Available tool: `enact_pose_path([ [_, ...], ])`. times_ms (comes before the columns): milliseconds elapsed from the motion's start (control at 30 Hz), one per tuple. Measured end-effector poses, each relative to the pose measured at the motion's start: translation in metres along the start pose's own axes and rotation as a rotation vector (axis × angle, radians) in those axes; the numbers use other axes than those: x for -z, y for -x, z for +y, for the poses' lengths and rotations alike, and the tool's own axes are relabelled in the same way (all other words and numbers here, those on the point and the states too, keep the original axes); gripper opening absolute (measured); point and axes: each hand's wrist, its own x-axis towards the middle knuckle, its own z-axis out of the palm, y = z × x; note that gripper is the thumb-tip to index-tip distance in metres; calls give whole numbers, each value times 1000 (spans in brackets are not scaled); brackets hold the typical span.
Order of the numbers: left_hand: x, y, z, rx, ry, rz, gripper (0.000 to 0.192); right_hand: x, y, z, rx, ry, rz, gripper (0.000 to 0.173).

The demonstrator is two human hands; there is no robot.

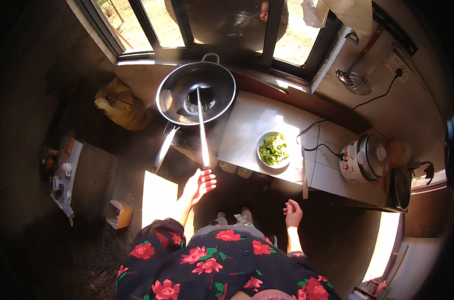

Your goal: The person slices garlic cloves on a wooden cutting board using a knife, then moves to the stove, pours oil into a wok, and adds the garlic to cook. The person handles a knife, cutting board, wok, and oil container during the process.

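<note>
A large dark wok (174, 80) with a long handle and a loop handle sits on the stove below the window, with shiny liquid in its bottom. A long metal-handled utensil (202, 135) rests in it, its head in the dark bottom. Near the end of this handle is my left hand (200, 185), palm turned up and fingers spread, not closed round it. My right hand (293, 213) hangs below the counter edge with loosely curled fingers and nothing visible in it. Between and above my hands, a white bowl of cut green vegetables (273, 150) stands on the tiled counter.
Beside the bowl a knife (304, 172) lies with its handle over the counter edge (335, 193). A rice cooker (363, 157) is plugged in by a black cord. A ladle (352, 67) and a skimmer (358, 84) hang on the wall. A wooden box (119, 214) stands at left.
</note>
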Motion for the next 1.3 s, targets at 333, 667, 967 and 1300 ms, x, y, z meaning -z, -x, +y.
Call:
enact_pose_path([
  [333, -58, 48, 56, -875, -846, 451, 26, -111, -44, -144, -131, -363, -682, 42],
  [667, 5, 62, 175, -651, -1382, 635, 70, -272, -24, -251, -602, -599, -1038, 42],
  [967, 25, 8, 194, -74, -646, -115, 37, -271, -17, -244, -264, -392, -830, 23],
  [1300, 29, -23, 188, 32, -482, -244, 21, -194, 17, -240, -192, -300, -700, 48],
])
